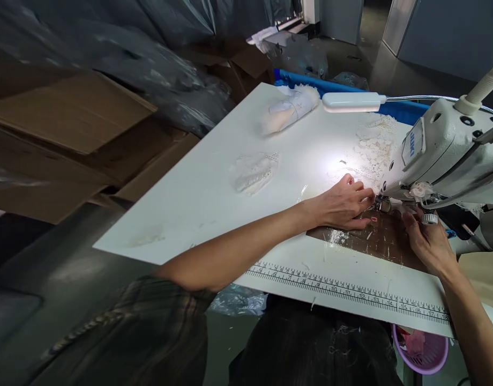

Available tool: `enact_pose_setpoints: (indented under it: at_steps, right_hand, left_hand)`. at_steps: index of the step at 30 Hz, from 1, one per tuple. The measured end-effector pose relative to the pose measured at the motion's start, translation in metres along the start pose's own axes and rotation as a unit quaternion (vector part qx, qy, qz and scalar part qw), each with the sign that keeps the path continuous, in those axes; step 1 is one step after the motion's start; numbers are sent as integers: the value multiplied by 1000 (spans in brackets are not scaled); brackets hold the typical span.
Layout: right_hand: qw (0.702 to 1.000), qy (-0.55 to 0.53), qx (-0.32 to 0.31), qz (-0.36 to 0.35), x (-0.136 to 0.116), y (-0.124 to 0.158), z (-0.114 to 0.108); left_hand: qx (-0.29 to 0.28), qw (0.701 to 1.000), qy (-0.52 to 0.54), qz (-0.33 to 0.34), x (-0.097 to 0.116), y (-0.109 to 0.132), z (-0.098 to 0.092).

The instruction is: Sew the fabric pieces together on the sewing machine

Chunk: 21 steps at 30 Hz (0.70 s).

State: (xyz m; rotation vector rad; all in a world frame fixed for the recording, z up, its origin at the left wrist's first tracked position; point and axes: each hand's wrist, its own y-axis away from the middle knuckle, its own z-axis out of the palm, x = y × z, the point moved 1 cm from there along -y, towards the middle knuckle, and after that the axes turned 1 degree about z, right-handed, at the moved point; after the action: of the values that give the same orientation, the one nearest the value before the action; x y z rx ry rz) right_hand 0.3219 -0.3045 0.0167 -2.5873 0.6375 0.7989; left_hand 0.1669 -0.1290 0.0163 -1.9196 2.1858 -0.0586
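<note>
The white sewing machine [443, 155] stands at the right, its presser foot [382, 203] down between my two hands. Just left of the foot, my left hand [346, 205] rests on the brown machine bed [379, 241] with its fingers bent and drawn together. What lies under those fingers is hidden. My right hand [427, 241] is closed, thumb against fingers, right of the foot and beside a round knob [430, 219]. Its fingertips are partly covered, and what they pinch cannot be made out. Off-white lace pieces [373, 150] lie behind the foot under bright light.
A lace piece [256, 171] and a wrapped bundle [292, 110] lie on the white tabletop [206, 209]. A lamp [353, 102] hangs over the back. A printed ruler [351, 292] runs along the front edge. Cardboard boxes [65, 112] stand left; a purple basket [425, 354] is below.
</note>
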Motion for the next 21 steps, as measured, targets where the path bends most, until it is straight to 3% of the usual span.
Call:
enact_pose_setpoints:
  at_steps: [7, 13, 18, 21]
  right_hand:
    - [999, 13, 46, -7, 13, -2, 0]
    - [998, 16, 53, -8, 8, -3, 2]
    - [998, 15, 47, -32, 8, -1, 4]
    - [996, 15, 55, -75, 6, 3, 8]
  left_hand:
    - [25, 998, 57, -20, -2, -1, 5]
    - [33, 988, 150, -26, -13, -1, 11]
    - [28, 971, 225, -79, -27, -4, 12]
    - [69, 972, 181, -132, -28, -3, 16]
